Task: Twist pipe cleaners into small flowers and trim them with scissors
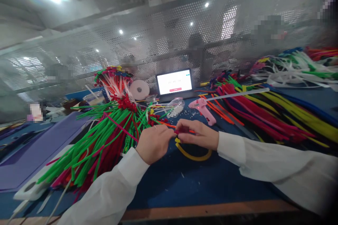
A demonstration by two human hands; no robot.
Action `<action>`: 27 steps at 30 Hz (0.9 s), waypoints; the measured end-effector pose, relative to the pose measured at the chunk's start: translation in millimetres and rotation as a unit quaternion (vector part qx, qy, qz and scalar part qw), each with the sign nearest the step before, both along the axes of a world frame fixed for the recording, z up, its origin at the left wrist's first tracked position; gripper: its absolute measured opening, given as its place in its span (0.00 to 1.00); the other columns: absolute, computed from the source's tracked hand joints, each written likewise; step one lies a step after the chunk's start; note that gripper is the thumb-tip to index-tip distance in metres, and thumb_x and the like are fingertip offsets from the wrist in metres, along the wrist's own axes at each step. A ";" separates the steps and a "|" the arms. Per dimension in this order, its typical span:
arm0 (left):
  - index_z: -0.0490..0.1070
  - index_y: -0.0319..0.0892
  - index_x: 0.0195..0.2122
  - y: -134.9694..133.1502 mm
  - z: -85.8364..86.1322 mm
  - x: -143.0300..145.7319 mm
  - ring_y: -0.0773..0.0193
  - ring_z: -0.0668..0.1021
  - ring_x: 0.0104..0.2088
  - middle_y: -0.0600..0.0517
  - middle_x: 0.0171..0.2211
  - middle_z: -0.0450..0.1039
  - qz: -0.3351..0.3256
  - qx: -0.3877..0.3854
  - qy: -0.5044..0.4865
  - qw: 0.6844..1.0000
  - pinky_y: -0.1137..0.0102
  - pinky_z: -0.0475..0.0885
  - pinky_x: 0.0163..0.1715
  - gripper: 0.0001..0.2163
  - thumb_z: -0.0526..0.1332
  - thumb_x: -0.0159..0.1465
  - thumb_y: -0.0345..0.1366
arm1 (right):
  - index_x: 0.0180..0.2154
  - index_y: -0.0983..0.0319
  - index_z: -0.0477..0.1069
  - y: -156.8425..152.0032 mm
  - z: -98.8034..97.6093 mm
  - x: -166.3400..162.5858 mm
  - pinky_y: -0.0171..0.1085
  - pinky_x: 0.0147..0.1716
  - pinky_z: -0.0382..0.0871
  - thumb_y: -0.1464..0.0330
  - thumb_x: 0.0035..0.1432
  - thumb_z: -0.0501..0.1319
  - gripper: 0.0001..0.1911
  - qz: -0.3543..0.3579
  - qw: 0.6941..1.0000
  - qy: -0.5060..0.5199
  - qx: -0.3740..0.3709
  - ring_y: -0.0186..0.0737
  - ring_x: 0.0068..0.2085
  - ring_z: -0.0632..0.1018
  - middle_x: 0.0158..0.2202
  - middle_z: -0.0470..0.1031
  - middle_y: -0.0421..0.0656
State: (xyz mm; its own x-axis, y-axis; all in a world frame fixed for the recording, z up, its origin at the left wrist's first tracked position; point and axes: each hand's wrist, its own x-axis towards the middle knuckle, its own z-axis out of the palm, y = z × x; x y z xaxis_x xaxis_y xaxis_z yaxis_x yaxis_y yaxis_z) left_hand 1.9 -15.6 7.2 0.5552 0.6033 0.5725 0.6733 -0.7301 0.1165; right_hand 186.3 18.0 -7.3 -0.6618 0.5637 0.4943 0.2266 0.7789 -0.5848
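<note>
Toward the table's far edge, left of the middle, a see-through cup (94, 98) with a straw held something pale, its level hard to read. A clear plastic container (176, 107) lay nearer the middle with small white bits inside (more specks were scattered on the blue table (198, 186) beside it). I could not tell whether it was a bag or a tub.

The right hand (198, 134) had its thumb and fingers closed together on a small dark red piece (182, 130), above the middle of the table, well in from the near edge. The left hand (154, 143) met it there with bent fingers; whether these gripped the piece or only touched it, I could not tell, since the knuckles hid the tips. A yellow stem (195, 158) curved below the right hand, one end near the dark red piece, the other out of sight by the wrist.

Beyond the right hand lay a pink glue gun (204, 110), with a bundle of coloured stems (264, 116) toward the table's right edge. Green stems (105, 130) spread toward the near left corner, partly covering a white power strip (29, 191). Shapes behind the perforated screen (169, 38) were blurred.
</note>
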 end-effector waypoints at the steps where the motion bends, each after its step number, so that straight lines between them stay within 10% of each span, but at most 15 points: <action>1: 0.69 0.40 0.30 -0.1 -1.2 -1.6 0.67 0.72 0.27 0.50 0.25 0.70 0.004 0.073 0.056 0.996 0.73 0.64 0.26 0.08 0.51 0.58 0.31 | 0.33 0.64 0.60 0.0 -0.8 -2.0 0.32 0.28 0.63 0.62 0.56 0.48 0.11 0.028 0.997 0.013 -0.070 0.32 0.28 0.69 0.25 0.68 0.40; 3: 0.69 0.41 0.32 -1.4 -1.8 -1.6 0.67 0.72 0.27 0.50 0.25 0.70 0.003 0.109 0.086 0.990 0.73 0.64 0.27 0.08 0.51 0.58 0.31 | 0.31 0.64 0.58 0.0 -1.6 -4.2 0.30 0.26 0.63 0.64 0.58 0.47 0.10 0.058 0.988 0.036 -0.138 0.30 0.26 0.70 0.24 0.66 0.38; 6: 0.68 0.39 0.27 -3.6 1.5 4.7 0.68 0.71 0.24 0.50 0.23 0.69 -0.005 -0.102 -0.060 0.993 0.74 0.64 0.24 0.10 0.50 0.59 0.36 | 0.30 0.64 0.59 0.4 -0.9 -2.4 0.30 0.25 0.62 0.67 0.56 0.50 0.07 0.005 0.999 0.037 -0.022 0.30 0.25 0.69 0.24 0.66 0.39; 11: 0.63 0.37 0.23 -0.1 4.2 12.7 0.73 0.63 0.12 0.54 0.16 0.63 -0.084 -0.543 -0.268 0.791 0.76 0.61 0.13 0.14 0.50 0.57 0.43 | 0.25 0.61 0.65 1.2 3.7 7.1 0.36 0.34 0.58 0.73 0.55 0.50 0.09 -0.074 0.918 -0.028 0.390 0.35 0.31 0.68 0.24 0.70 0.41; 13: 0.63 0.37 0.23 2.1 2.6 10.4 0.72 0.65 0.13 0.53 0.16 0.64 -0.083 -0.497 -0.242 0.830 0.76 0.62 0.14 0.14 0.49 0.59 0.42 | 0.27 0.61 0.66 1.5 5.5 8.2 0.37 0.36 0.58 0.69 0.54 0.52 0.07 -0.074 0.919 -0.034 0.385 0.36 0.33 0.69 0.25 0.71 0.41; 16: 0.66 0.38 0.26 4.1 -1.0 2.1 0.67 0.71 0.22 0.50 0.21 0.67 -0.023 -0.182 -0.068 0.981 0.74 0.66 0.22 0.11 0.47 0.60 0.35 | 0.31 0.63 0.65 2.8 3.8 4.0 0.37 0.34 0.61 0.60 0.54 0.51 0.13 -0.069 0.986 -0.016 0.151 0.36 0.33 0.70 0.28 0.71 0.43; 19: 0.68 0.39 0.33 4.2 -3.7 -5.5 0.64 0.72 0.27 0.49 0.25 0.69 0.004 0.114 0.132 0.985 0.71 0.67 0.26 0.09 0.48 0.58 0.29 | 0.31 0.65 0.62 4.7 -2.8 -3.0 0.32 0.28 0.63 0.61 0.59 0.43 0.16 0.016 0.992 -0.009 -0.128 0.33 0.27 0.71 0.23 0.71 0.41; 21: 0.68 0.39 0.36 3.3 -3.9 -6.4 0.65 0.73 0.28 0.49 0.26 0.70 -0.003 0.143 0.145 0.979 0.71 0.67 0.26 0.10 0.49 0.58 0.29 | 0.32 0.65 0.61 5.4 -6.2 -5.3 0.31 0.25 0.63 0.61 0.58 0.46 0.14 0.030 0.986 0.007 -0.164 0.32 0.25 0.71 0.22 0.70 0.40; 24: 0.68 0.39 0.28 2.1 -2.9 -1.3 0.67 0.72 0.24 0.49 0.22 0.69 -0.025 -0.077 -0.029 0.996 0.74 0.66 0.23 0.11 0.48 0.60 0.34 | 0.31 0.64 0.63 5.8 -5.3 -1.3 0.32 0.29 0.62 0.65 0.57 0.48 0.10 0.001 1.000 0.021 0.005 0.32 0.27 0.70 0.24 0.69 0.41; 27: 0.64 0.37 0.24 2.7 -2.7 5.4 0.70 0.69 0.15 0.50 0.18 0.68 -0.068 -0.402 -0.231 0.883 0.75 0.64 0.16 0.14 0.49 0.59 0.41 | 0.30 0.61 0.66 6.2 0.6 7.7 0.36 0.33 0.59 0.71 0.56 0.50 0.08 -0.019 0.956 -0.017 0.292 0.35 0.31 0.68 0.27 0.71 0.42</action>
